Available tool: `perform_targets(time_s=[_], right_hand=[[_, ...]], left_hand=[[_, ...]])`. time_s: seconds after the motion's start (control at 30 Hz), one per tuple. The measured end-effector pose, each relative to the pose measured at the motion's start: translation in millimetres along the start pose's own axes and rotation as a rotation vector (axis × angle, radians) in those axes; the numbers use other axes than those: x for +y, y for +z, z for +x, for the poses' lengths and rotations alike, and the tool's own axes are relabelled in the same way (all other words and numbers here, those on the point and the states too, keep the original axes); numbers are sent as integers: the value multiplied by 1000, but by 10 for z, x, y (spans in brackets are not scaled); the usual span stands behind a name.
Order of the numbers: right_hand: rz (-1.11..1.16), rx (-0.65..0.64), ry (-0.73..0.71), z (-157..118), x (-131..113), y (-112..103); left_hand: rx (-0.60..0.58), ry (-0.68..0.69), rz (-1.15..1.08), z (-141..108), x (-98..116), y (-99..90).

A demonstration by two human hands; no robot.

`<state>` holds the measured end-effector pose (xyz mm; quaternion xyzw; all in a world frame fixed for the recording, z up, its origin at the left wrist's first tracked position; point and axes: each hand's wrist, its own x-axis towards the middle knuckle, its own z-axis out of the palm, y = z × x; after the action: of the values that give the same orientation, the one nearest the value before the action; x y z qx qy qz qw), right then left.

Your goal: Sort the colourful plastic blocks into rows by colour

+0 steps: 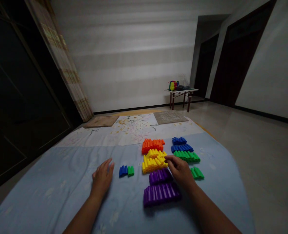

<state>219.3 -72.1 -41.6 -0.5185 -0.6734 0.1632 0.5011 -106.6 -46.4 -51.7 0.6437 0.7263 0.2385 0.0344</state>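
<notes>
My left hand [102, 177] rests over the blue cloth with its fingers apart and nothing in them. Just right of it lies a small row of blue tubes [123, 171] beside green tubes [130, 171]. My right hand [180, 169] reaches the right end of a pile of yellow plastic tubes [153, 162], thumb and forefinger closing round a yellow tube there. Orange tubes [152, 145] lie behind the yellow pile. Nearer to me are two groups of purple tubes [161, 194], and my right hand partly covers a small green group [197, 173].
Farther right are rows of green tubes [186, 156] and blue tubes [182, 148]. A blue cloth [61, 182] covers the rounded surface. Two flat mats [170, 117] lie at its far end. Beyond stands a small table [194, 90] with a colourful bag [173, 85].
</notes>
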Motion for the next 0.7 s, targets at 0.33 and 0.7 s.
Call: perform_targets(time_s=[0.33,0.7], right_hand=[[-3,-26,29,-15,37,36],[-3,-38,41,-16,68,42]], left_hand=[[-54,-371,223,49,-899,-79],[-63,-358,311,35,-984,-114]])
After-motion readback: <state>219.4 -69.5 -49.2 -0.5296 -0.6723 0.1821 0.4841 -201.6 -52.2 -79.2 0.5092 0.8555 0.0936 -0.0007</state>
